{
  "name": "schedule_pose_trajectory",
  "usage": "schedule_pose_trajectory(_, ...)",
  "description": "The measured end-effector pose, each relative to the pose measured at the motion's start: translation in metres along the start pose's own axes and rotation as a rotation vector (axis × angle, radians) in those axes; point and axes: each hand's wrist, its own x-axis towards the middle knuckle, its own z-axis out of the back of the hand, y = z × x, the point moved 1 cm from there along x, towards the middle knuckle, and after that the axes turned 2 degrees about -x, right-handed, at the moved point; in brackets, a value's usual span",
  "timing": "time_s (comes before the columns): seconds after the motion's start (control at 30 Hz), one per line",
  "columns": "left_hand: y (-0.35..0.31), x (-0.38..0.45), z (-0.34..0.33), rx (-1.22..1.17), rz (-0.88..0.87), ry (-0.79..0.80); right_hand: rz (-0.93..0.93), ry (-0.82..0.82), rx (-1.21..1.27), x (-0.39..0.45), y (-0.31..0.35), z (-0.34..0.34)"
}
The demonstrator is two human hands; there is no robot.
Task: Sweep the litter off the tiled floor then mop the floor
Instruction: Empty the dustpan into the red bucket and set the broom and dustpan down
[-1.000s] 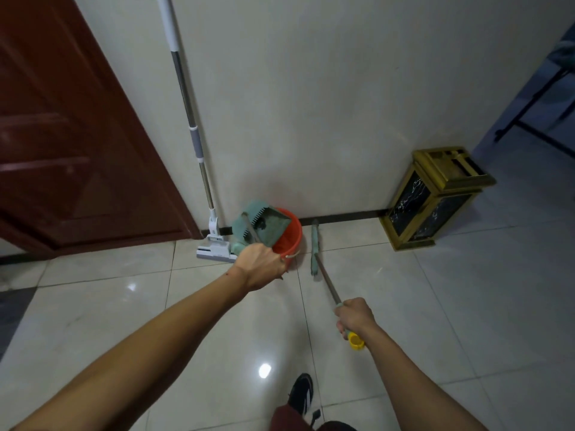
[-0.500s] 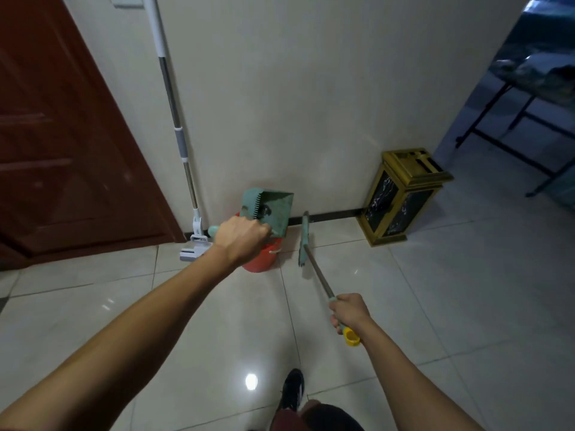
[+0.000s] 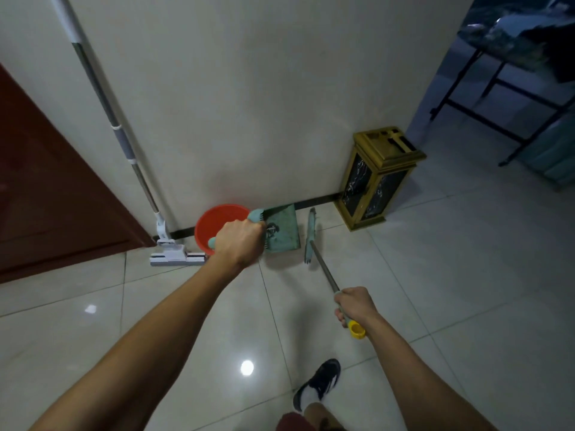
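Lifted clear of the red bucket (image 3: 217, 227) since a second ago, the green dustpan (image 3: 281, 230) now hangs to the bucket's right, in front of the wall's dark skirting, where before it sat over the bucket's mouth. From the head view, the only one there is, the left hand (image 3: 239, 242) is curled tightly round the dustpan's pale green handle, with the pan's toothed edge just beside the knuckles. The right hand (image 3: 354, 304) is wrapped round the top of the broom's metal shaft just above its yellow end cap (image 3: 357, 329), as it was half a second ago; the broom (image 3: 311, 236) has its green head low and close to the tiled floor (image 3: 451, 290), just right of the dustpan, though whether the bristles touch the tiles I cannot tell.

A flat mop (image 3: 177, 255) leans untouched against the wall left of the bucket, its long pole running up out of frame. A gold-framed bin (image 3: 378, 178) stands at the wall's corner to the right, near the broom head. No litter shows on the tiles nearby.

I judge that the pan has been tipped out at the bucket and both sweeping tools are being carried off, so sweeping is at or near its end and the mopping is not yet begun.
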Motion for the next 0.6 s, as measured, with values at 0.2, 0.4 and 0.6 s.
schedule_pose_trajectory(0.2,-0.036,0.065,-0.029,-0.029,0.000,0.087,-0.054,0.028,0.025,0.070,0.010,0.038)
schedule_pose_trajectory(0.4,-0.047,0.113,-0.053,-0.047,0.024,0.131,-0.105,0.047,0.048,0.121,0.033,0.062)
schedule_pose_trajectory(0.6,-0.039,0.162,-0.083,-0.140,0.170,0.186,-0.119,0.079,0.042,0.153,0.055,0.079)
